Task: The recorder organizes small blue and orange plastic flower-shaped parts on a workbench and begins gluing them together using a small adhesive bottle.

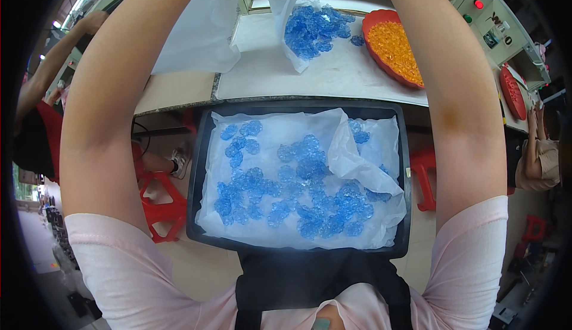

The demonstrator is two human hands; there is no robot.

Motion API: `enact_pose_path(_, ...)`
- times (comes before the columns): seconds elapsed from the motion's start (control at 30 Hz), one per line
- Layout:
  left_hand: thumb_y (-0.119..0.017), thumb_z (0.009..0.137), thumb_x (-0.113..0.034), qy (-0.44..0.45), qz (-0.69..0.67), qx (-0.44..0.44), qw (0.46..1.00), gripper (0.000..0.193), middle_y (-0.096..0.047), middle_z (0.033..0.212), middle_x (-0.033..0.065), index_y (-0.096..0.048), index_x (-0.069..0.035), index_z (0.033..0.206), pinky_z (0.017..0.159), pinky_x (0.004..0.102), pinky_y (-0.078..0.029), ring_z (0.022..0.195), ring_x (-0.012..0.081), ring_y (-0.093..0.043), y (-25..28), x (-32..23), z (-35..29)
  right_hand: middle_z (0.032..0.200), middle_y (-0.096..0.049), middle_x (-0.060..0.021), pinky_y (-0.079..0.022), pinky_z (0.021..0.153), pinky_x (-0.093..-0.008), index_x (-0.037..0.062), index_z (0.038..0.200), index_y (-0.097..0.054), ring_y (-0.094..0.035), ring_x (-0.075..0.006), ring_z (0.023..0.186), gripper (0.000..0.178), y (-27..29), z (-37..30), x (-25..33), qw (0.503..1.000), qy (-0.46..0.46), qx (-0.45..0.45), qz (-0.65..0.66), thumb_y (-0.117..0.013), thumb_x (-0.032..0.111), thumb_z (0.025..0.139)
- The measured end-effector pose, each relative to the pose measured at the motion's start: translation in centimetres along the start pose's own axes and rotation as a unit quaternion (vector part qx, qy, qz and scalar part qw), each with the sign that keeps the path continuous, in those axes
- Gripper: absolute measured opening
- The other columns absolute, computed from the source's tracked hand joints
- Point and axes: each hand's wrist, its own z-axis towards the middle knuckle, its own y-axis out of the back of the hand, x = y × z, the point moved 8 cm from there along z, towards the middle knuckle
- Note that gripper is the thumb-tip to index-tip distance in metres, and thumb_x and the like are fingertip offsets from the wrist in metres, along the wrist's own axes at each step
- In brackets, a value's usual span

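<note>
Blue translucent pieces [313, 169] already lie scattered across the lined black tray [198, 175] at centre; a blue heap [316, 29] at upper middle seems left over. A folded liner [357, 157] covers some pieces on the tray's right. Both hands are beyond the upper edge, so their grip cannot be told. Milky plastic film [202, 32] and a red bowl [381, 15] of orange beads [393, 44] flank the heap, crowding the table [256, 82].

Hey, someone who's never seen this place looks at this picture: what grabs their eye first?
Probably the clear blue pieces scattered on white lining in the black tray at the centre. Next, the bright orange beads in a red dish on the counter, upper right of centre, beside a blue heap. The wearer's left arm and right arm frame the scene.
</note>
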Motion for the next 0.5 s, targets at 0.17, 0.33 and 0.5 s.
enact_pose_path(0.17, -0.061, 0.071, -0.023, -0.101, 0.089, -0.134, 0.982, 0.024, -0.062, 0.084, 0.0188, -0.062, -0.009, 0.090, 0.068, 0.0469, -0.048, 0.074, 0.0383, -0.061, -1.3, 4.7, 2.4, 0.075, -0.059, -0.0152, -0.048, 0.051, -0.0385, -0.0037, 0.086, -0.061, -0.059, -0.0271, 0.063, 0.015, -4.5, -1.9, -0.1, 0.941, -0.274, 0.145, 0.133, -0.054, 0.007, 0.078)
enact_pose_path(0.33, -0.056, 0.075, -0.027, 0.007, 0.174, -0.055, 0.983, 0.025, -0.062, 0.090, 0.0210, -0.061, -0.005, 0.086, 0.070, 0.0466, -0.047, 0.077, 0.0382, -0.061, 0.5, 12.5, 7.6, 0.073, -0.059, -0.0134, -0.048, 0.056, -0.0381, 0.0001, 0.083, -0.062, -0.059, -0.0263, 0.065, 0.017, -5.3, 0.8, 3.1, 0.975, 0.095, 0.095, -0.179, -0.053, 0.014, 0.078)
enact_pose_path(0.5, -0.062, 0.071, -0.040, -0.086, -0.053, -0.175, 0.979, 0.038, -0.064, 0.084, 0.0188, -0.062, -0.005, 0.086, 0.070, 0.0431, -0.048, 0.077, 0.0365, -0.061, 3.0, 2.4, 2.9, 0.077, -0.064, -0.0124, -0.047, 0.064, -0.0361, 0.0065, 0.076, -0.067, -0.061, -0.0259, 0.069, 0.020, -6.1, 3.4, 2.4, 0.589, 0.383, 0.274, -0.657, -0.058, 0.023, 0.071)
